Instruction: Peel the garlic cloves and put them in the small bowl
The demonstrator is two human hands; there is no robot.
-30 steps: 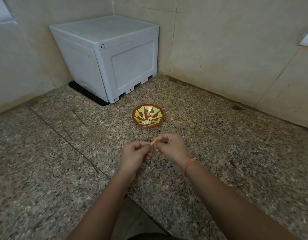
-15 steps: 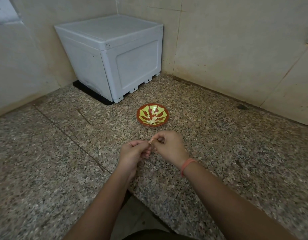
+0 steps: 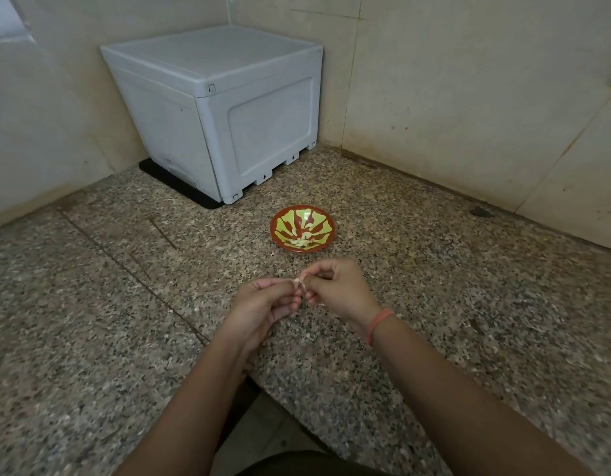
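Note:
A small red bowl (image 3: 280,231) with a yellow-green pattern stands on the granite counter, and several pale peeled cloves (image 3: 302,239) lie in its bottom. Just in front of it my two hands meet above the counter. My left hand (image 3: 262,307) and my right hand (image 3: 341,290) both pinch one small garlic clove (image 3: 300,280) between their fingertips; a strip of pinkish skin shows at its top. Most of the clove is hidden by my fingers. An orange band sits on my right wrist.
A grey plastic box (image 3: 228,108) on a black mat (image 3: 173,187) fills the back corner. Tiled walls (image 3: 469,97) close the counter (image 3: 91,321) behind and on the left. The counter's front edge runs under my forearms.
My hands stay together at the clove, fingers working at its skin. The camera has shifted slightly, so the bowl and the box sit a little further right in view.

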